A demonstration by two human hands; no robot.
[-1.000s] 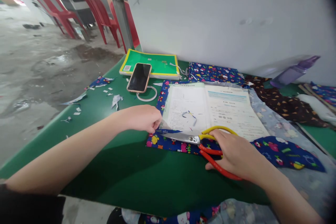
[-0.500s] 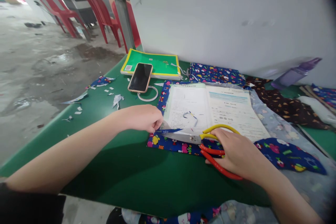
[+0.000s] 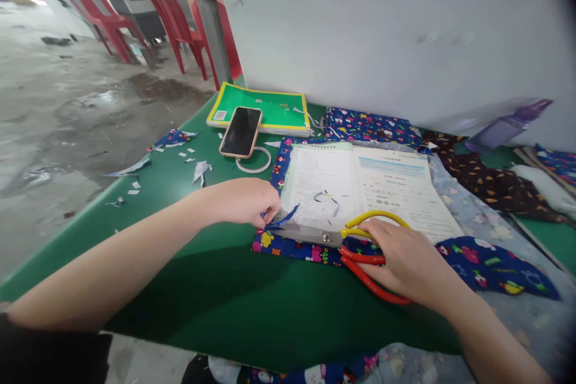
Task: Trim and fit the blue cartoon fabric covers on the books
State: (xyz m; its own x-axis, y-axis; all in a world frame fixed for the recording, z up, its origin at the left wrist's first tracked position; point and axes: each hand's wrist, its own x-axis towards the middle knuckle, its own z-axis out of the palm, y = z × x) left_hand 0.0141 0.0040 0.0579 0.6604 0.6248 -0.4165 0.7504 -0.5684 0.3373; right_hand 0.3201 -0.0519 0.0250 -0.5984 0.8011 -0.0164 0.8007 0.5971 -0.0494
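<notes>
Head view, looking down over a green table [image 3: 216, 288]. At the near left corner of an open booklet [image 3: 360, 189], left hand [image 3: 245, 201] resting on the table, thumb and fingertips pinched together on a thin strip [image 3: 283, 218] of blue cloth, lifted and curling just above the scissor blades. To the right, right hand [image 3: 405, 261] closed around the scissors [image 3: 342, 239], fingers through the red loop, thumb against the yellow loop. Blades low and nearly together, tips pointing left toward the pinching fingers, along the near edge of the booklet. Beneath booklet and scissors, blue printed fabric [image 3: 292, 247] spread flat, its near border showing in front of the blades and running on rightward past the right wrist.

Farther back on the table, a phone [image 3: 240, 132] face up, partly on a green book [image 3: 270, 109], with a white ring [image 3: 254, 165] just in front of it. Small cloth scraps [image 3: 198, 173] scattered near the left edge. On the right, a brown patterned cloth [image 3: 481, 177], pale grey cloth [image 3: 472, 210] and a purple bottle [image 3: 506, 126] lying on its side against a white wall. Red chairs [image 3: 175, 18] on wet concrete floor in the far left background
</notes>
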